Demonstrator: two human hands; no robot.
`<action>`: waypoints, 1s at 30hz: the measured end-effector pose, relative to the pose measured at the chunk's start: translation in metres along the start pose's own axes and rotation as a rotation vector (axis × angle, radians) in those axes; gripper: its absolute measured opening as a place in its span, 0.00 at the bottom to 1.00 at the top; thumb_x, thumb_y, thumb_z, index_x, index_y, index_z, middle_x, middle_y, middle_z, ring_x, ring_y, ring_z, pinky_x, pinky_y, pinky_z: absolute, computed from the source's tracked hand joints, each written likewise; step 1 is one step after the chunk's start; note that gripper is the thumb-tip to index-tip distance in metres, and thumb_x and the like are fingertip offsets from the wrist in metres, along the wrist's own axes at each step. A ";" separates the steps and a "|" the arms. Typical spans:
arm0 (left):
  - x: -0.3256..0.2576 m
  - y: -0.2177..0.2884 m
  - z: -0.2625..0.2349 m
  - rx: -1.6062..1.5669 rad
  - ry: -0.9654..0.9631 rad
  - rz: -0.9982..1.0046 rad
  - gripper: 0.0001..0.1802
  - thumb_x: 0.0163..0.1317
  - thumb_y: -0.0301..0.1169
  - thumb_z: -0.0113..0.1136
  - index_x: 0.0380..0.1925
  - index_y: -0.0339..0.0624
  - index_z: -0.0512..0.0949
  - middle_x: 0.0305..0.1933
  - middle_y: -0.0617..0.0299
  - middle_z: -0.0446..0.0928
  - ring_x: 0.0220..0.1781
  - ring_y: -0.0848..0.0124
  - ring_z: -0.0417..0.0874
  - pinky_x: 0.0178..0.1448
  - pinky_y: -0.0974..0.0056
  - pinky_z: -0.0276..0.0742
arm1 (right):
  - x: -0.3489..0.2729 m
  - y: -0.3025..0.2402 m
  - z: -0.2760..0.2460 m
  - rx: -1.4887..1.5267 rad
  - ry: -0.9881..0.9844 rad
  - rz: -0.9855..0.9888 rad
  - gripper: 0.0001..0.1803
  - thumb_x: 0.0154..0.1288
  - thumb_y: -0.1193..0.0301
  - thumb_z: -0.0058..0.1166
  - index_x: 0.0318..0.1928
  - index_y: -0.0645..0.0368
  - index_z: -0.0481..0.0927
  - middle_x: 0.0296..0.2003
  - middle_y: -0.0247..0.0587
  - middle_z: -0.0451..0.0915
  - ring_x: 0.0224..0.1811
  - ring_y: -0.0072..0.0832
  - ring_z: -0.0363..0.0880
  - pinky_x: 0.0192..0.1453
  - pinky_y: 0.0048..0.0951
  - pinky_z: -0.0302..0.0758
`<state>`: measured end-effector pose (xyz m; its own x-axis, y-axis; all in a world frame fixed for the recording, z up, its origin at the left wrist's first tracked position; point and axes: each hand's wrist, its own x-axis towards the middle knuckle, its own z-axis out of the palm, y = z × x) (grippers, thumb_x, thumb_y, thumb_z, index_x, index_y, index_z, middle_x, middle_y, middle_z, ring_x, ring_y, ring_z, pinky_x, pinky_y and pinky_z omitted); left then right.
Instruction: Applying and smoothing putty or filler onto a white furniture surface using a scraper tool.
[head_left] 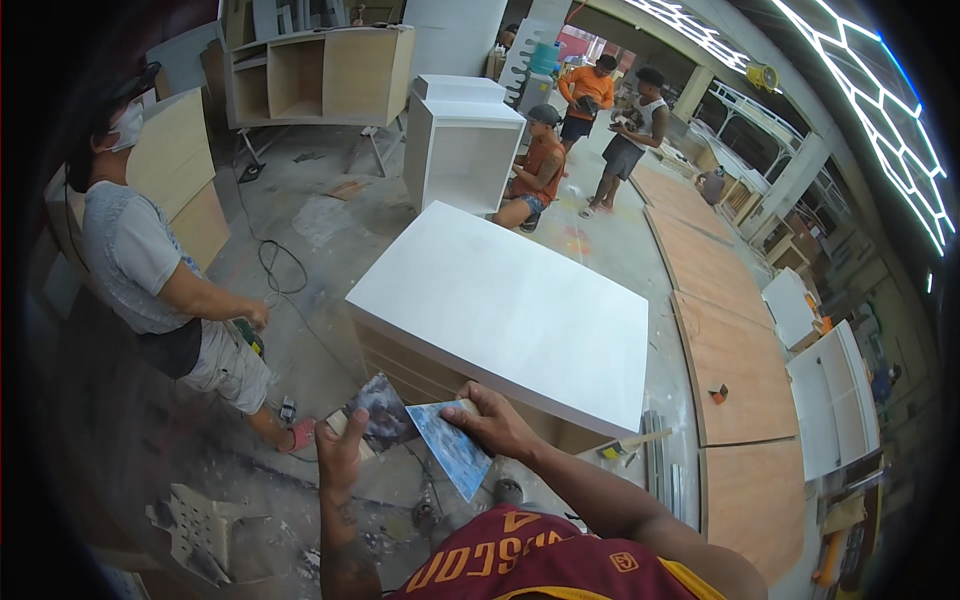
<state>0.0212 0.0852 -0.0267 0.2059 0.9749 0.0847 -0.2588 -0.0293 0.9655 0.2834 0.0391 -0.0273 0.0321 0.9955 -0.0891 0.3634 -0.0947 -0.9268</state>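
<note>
I am watching from afar through the head camera, and 2 bare hands are working at the lower centre of the frame. The left grip (340,455) is closing around the pale handle of a dark smeared plate (388,412), leaving no visible gap. The right grip (495,425) is pinching a blue smeared plate (450,448) near its upper edge, its thumb pressing on the face and a corner pointing down the frame. The 2 plates are meeting at neighbouring corners in my view, but I cannot tell whether they are touching.

Just above them, a white-topped cabinet (505,305) is filling the centre. A scraper (632,443) is lying by its lower right corner. At the left, a person in a grey-and-white shirt (140,250) is holding a green tool (250,335). At upper centre, a person in orange (540,165) is crouching beside a white open box (465,155). Brown panels (735,360) are running down the right side, and an orange tool (719,394) is resting there.
</note>
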 end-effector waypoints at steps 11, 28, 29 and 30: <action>-0.013 -0.016 0.000 -0.135 0.054 0.016 0.21 0.64 0.34 0.66 0.53 0.33 0.77 0.49 0.63 0.79 0.50 0.74 0.77 0.57 0.65 0.71 | -0.003 0.010 -0.008 0.029 -0.030 0.065 0.23 0.69 0.48 0.59 0.41 0.56 0.73 0.30 0.27 0.73 0.33 0.14 0.70 0.35 0.22 0.70; -0.009 0.027 0.181 0.274 0.097 0.052 0.15 0.64 0.37 0.68 0.40 0.36 0.78 0.40 0.66 0.77 0.39 0.75 0.75 0.46 0.67 0.73 | -0.001 0.046 -0.128 0.510 -0.171 0.037 0.27 0.71 0.46 0.55 0.44 0.61 0.76 0.34 0.34 0.76 0.36 0.19 0.74 0.40 0.24 0.72; -0.007 0.028 0.201 0.296 -0.089 0.120 0.14 0.65 0.36 0.67 0.39 0.37 0.79 0.39 0.66 0.77 0.37 0.76 0.75 0.44 0.67 0.73 | -0.002 0.053 -0.141 0.569 -0.165 0.096 0.27 0.72 0.46 0.54 0.44 0.61 0.76 0.33 0.34 0.76 0.36 0.18 0.73 0.40 0.23 0.72; -0.002 0.004 0.193 0.413 -0.068 0.228 0.15 0.64 0.37 0.68 0.36 0.37 0.77 0.36 0.67 0.78 0.34 0.78 0.74 0.39 0.66 0.72 | 0.000 0.060 -0.153 0.509 -0.137 0.086 0.26 0.73 0.47 0.53 0.44 0.60 0.76 0.33 0.32 0.76 0.34 0.15 0.71 0.39 0.21 0.71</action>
<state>0.2013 0.0403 0.0248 0.2522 0.9172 0.3083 0.0893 -0.3393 0.9364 0.4475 0.0334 -0.0273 -0.0919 0.9779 -0.1879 -0.1338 -0.1991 -0.9708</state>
